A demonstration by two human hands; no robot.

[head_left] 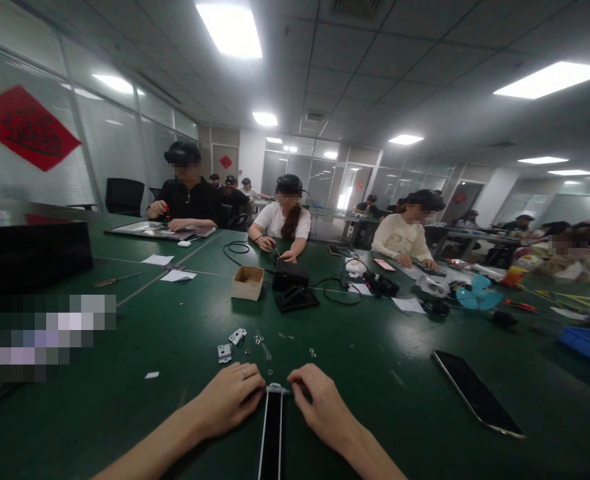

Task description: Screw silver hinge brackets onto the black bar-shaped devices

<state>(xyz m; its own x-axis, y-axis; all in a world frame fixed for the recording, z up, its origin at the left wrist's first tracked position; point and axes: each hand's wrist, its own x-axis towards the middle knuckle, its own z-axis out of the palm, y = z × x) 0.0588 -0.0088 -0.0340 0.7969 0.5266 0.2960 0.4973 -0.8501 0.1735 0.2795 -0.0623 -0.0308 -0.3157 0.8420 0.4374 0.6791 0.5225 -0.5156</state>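
A long black bar with silver edges lies on the table, running toward me. A small metal bracket sits across its far end. My left hand has its fingers curled together at the bracket's left end. At the right end, my right hand pinches with thumb and forefinger. The fingers partly hide both ends. Just beyond lie two silver metal plates with holes, several small nuts and washers, and a clear strip.
A smartphone lies to the right. Ahead stand an open cardboard box and a black device with cables. Farther right are a blue fan blade and a blue tray. Several people work across the table.
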